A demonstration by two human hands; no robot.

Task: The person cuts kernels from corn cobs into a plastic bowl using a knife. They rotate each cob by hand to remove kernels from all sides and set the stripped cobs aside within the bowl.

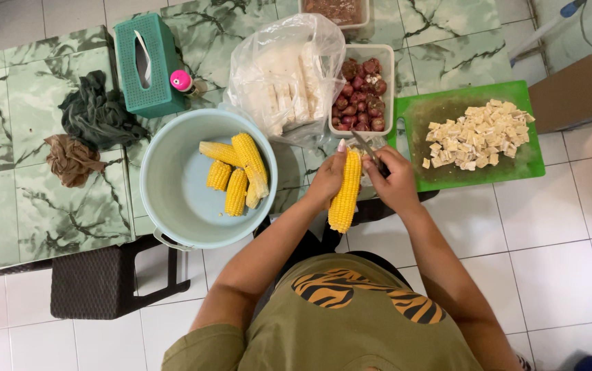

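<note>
Bright, even daylight fills the scene, with no single strong source to be made out. Shadows are soft and short, darkest under the desk (pixel 7 206) by its near edge. The plastic bag (pixel 285 69) shows mild white glare. Focus is sharp throughout; lines bow slightly toward the edges.

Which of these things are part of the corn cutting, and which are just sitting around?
In use:
yellow corn cob in left hand
metal knife in right hand
pale blue plastic bucket with corn pieces

Lying about:
teal tissue box
green cutting board with diced tofu
tub of shallots
crumpled cloths
</note>
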